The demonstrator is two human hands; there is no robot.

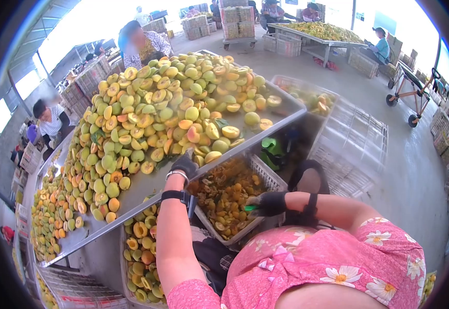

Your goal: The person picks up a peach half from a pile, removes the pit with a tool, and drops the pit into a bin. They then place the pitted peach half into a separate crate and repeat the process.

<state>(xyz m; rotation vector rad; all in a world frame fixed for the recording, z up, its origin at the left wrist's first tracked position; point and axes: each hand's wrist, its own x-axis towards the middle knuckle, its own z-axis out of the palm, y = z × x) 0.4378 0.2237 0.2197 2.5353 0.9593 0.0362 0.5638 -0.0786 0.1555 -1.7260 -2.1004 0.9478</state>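
Observation:
A large heap of yellow-green apricots (147, 108), many split in half, covers a metal-topped table (144, 189). My left hand (185, 166), in a dark glove, is at the near edge of the heap with its fingers closed against an apricot (198, 160). My right hand (270, 204), also gloved, is closed round a small green tool (251, 208); its working end cannot be made out. Below both hands is a pale plastic crate (268, 174) holding brownish-orange apricot pieces (229, 193).
A second crate of split apricots (142, 252) stands below the table at left. Crates (356, 136) are at my right. Two people (141, 44) (52, 121) are along the table's far side. Farther back are another fruit-laden table (312, 38), stacked crates (237, 23) and a wheeled cart (412, 92).

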